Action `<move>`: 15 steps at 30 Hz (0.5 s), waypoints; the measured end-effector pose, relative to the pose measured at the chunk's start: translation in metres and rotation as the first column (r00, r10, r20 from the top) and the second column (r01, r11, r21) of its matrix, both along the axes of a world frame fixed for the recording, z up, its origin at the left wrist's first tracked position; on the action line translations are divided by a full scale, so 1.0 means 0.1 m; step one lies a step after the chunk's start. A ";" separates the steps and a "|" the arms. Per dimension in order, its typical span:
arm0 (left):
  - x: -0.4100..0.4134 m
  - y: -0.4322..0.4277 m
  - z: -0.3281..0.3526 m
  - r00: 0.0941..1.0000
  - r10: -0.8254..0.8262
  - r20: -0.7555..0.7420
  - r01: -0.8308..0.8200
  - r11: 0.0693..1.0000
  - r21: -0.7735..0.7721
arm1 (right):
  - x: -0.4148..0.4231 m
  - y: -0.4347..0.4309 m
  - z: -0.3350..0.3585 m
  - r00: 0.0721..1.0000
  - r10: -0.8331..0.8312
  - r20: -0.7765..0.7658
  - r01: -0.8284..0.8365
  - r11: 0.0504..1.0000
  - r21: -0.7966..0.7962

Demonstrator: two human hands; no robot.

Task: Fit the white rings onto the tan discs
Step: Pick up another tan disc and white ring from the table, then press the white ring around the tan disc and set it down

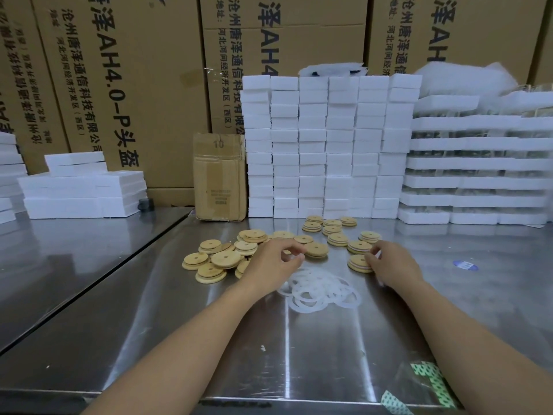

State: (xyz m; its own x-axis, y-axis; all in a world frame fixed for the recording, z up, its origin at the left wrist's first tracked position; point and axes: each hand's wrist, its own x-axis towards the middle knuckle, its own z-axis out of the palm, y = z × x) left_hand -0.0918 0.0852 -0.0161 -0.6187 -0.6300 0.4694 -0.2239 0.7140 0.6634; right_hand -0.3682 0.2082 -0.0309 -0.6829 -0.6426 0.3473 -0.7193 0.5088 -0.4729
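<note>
A loose heap of bare tan discs [225,259] with centre holes lies on the steel table [299,354], left of centre. Several discs with a white ring [338,239] round the edge lie at the back right. Translucent white rings [320,292] are piled between my forearms. My left hand [270,262] hovers over the right end of the bare heap, fingers loosely curled, thumb and forefinger apart, nothing seen in it. My right hand [392,266] has its curled fingertips on the right rim of a ringed disc [359,262] lying on the table.
A wall of stacked white foam blocks [329,145] and foam trays [478,169] stands right behind the discs, with a small cardboard box [220,178] to its left. More foam slabs [80,187] sit at far left. Green-patterned tape [431,381] lies near the front edge.
</note>
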 end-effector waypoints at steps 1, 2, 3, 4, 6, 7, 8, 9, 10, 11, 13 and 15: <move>0.00 0.00 0.00 1.000 0.003 0.006 -0.003 1.000 -0.007 | 0.01 0.00 0.01 1.000 -0.012 -0.013 0.012 0.999 -0.031; 0.00 -0.01 0.00 1.000 0.005 0.010 -0.005 1.000 -0.011 | 0.02 0.00 0.02 1.000 -0.016 -0.016 0.015 0.998 -0.060; 0.00 -0.01 0.00 1.000 0.005 0.010 -0.005 1.000 -0.011 | 0.03 -0.01 0.03 1.000 -0.008 -0.004 0.008 0.997 -0.076; 0.00 -0.01 0.00 1.000 0.004 0.009 -0.004 1.000 -0.012 | 0.04 -0.02 0.04 1.000 0.011 0.019 -0.010 0.997 -0.072; 0.01 -0.01 0.00 1.000 0.011 0.009 -0.011 1.000 -0.019 | 0.08 -0.04 0.05 0.997 0.055 0.058 -0.054 0.998 -0.028; 0.01 -0.01 0.00 1.000 0.016 0.012 -0.015 1.000 -0.025 | 0.09 -0.05 0.05 0.995 0.073 0.061 -0.073 0.997 -0.002; 0.01 -0.02 0.00 1.000 0.022 0.021 -0.021 0.999 -0.032 | 0.11 -0.04 0.06 0.994 0.094 0.064 -0.095 0.995 0.019; 0.00 -0.03 -0.01 0.999 0.033 0.037 -0.031 0.999 -0.043 | 0.13 -0.04 0.06 0.990 0.121 0.069 -0.123 0.992 0.034; 0.01 -0.05 -0.02 0.997 0.048 0.060 -0.044 0.997 -0.059 | 0.16 -0.05 0.05 0.986 0.150 0.073 -0.154 0.987 0.049; 0.01 -0.06 -0.03 0.994 0.063 0.091 -0.056 0.995 -0.077 | 0.18 -0.05 0.04 0.981 0.179 0.071 -0.183 0.981 0.067; 0.04 -0.10 -0.04 0.980 0.080 0.183 -0.062 0.993 -0.103 | 0.20 -0.06 0.03 0.975 0.212 0.069 -0.218 0.971 0.093; 0.06 -0.11 -0.07 0.952 0.082 0.295 -0.057 0.994 -0.092 | 0.22 -0.06 0.02 0.971 0.224 0.084 -0.231 0.969 0.084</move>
State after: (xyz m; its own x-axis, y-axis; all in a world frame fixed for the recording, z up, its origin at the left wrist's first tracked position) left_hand -0.0863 0.0737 -0.0227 -0.6940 -0.6440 0.3220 -0.4536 0.7384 0.4991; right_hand -0.3462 0.2026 -0.0284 -0.5363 -0.8110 0.2338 -0.7864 0.3794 -0.4875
